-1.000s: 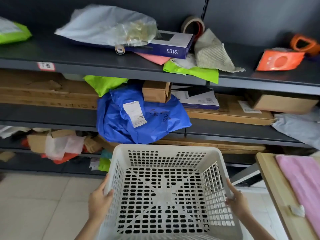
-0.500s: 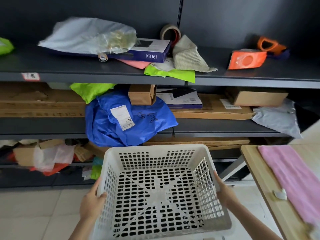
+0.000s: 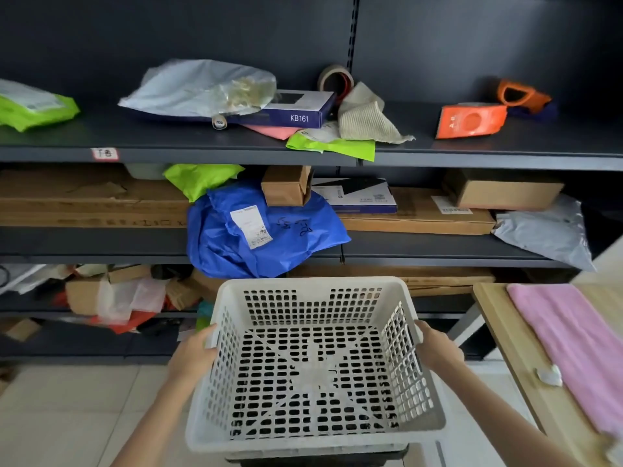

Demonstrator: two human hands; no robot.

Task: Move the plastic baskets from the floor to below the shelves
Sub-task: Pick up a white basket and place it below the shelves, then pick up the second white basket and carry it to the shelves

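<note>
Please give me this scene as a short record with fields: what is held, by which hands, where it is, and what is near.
held item: white plastic basket, empty
left hand: grip on the basket's left rim
right hand: grip on the basket's right rim
position: in front of the dark shelves, above the tiled floor
nearby: blue parcel bag hanging over a shelf edge; wooden table with pink cloth at right

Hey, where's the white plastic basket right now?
In the head view, the white basket is low and central, held between the left hand and right hand, in front of the shelves, just below the blue parcel.
</note>
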